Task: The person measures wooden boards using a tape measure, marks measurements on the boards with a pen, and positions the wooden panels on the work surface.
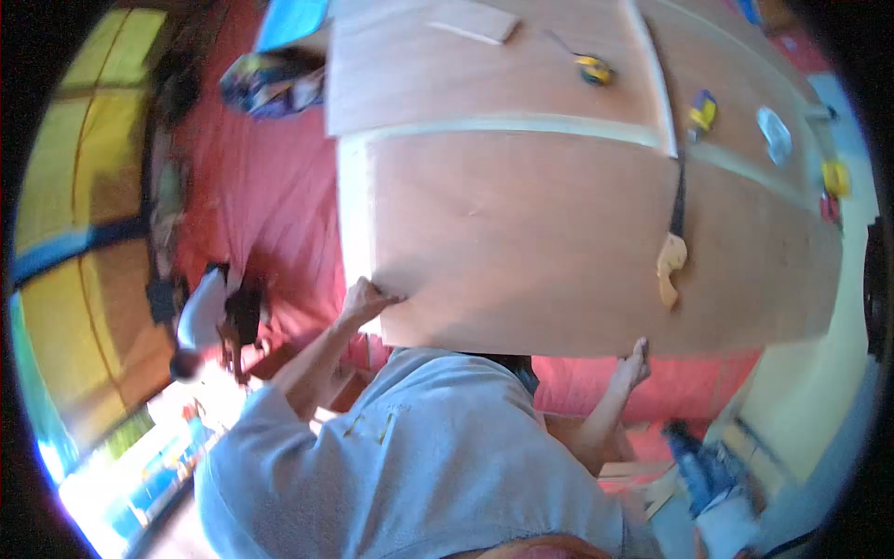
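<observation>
A wide brown plywood sheet [521, 242] lies flat in front of me. My left hand [368, 303] grips it near its front left corner, thumb on top. At the front edge, my right hand [633, 365] holds the same sheet with the thumb up at the rim and the fingers below. A handsaw [670, 265] with a pale wooden handle rests on the sheet, ahead of my right hand and apart from it. Its dark blade points away from me.
Farther back lie a yellow tape measure [593, 70], a small wood offcut [475, 20], a narrow wood strip [655, 74], a yellow-handled tool [703, 112] and a clear plastic item [773, 135]. Red sheeting [270, 177] spreads at left; a cloth bundle [275, 86] sits there.
</observation>
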Action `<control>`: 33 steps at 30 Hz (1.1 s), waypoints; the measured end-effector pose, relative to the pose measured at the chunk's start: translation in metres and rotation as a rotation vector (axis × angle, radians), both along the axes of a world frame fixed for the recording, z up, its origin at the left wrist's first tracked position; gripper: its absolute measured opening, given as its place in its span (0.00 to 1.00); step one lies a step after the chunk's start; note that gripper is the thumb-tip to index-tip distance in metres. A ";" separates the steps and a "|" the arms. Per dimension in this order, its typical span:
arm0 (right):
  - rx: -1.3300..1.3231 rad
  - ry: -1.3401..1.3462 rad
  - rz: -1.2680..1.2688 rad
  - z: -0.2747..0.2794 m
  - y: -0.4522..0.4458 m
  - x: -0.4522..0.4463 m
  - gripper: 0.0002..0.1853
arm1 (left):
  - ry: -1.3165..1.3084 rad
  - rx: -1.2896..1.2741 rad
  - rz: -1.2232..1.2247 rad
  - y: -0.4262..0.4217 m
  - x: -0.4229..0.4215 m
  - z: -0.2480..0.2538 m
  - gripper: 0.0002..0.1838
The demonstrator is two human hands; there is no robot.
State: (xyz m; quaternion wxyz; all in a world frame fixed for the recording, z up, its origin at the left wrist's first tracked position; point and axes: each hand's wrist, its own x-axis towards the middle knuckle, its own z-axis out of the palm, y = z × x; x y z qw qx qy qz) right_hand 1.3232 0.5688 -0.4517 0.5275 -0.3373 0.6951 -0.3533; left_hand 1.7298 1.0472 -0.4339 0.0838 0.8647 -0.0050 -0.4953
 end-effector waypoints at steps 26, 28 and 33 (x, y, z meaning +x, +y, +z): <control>-0.068 0.486 0.087 -0.054 -0.101 -0.053 0.10 | 0.063 -0.299 0.056 -0.082 -0.038 -0.010 0.24; -0.127 0.524 0.101 -0.047 -0.097 -0.046 0.11 | 0.088 -0.302 0.084 -0.075 -0.036 -0.030 0.24; -0.181 0.359 0.051 -0.082 -0.101 -0.064 0.15 | 0.084 -0.320 0.130 -0.068 -0.039 -0.034 0.24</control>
